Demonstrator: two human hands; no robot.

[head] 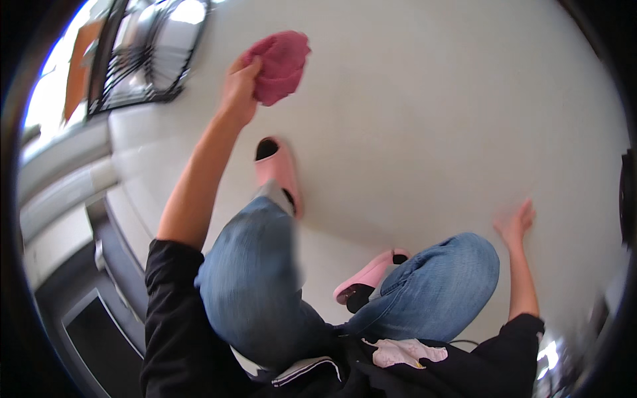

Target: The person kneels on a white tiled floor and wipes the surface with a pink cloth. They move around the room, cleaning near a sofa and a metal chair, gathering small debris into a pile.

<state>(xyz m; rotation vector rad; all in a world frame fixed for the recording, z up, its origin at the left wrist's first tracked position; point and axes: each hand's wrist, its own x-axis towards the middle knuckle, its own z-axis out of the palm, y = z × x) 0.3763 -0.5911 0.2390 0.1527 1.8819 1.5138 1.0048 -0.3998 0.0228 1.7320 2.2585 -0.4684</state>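
Note:
My left hand (242, 88) is stretched out ahead and grips a folded dark-pink cloth (282, 67), thumb on top. Smooth pale floor (408, 139) lies beneath the cloth; whether the two touch I cannot tell. Out to the right, past my bent knee, my right hand (515, 221) holds nothing; its fingers are blurred and look spread. Pink slides (278, 166) over black socks are on my feet, between the two arms. Both legs, in blue jeans (254, 263), are bent.
At the upper left stands a dark-framed rack (149, 54) with wire parts. White and dark cabinet fronts (104, 343) run along the left. A dark object (628, 199) sits at the right rim. A pale patterned cloth (405, 352) lies against my black top.

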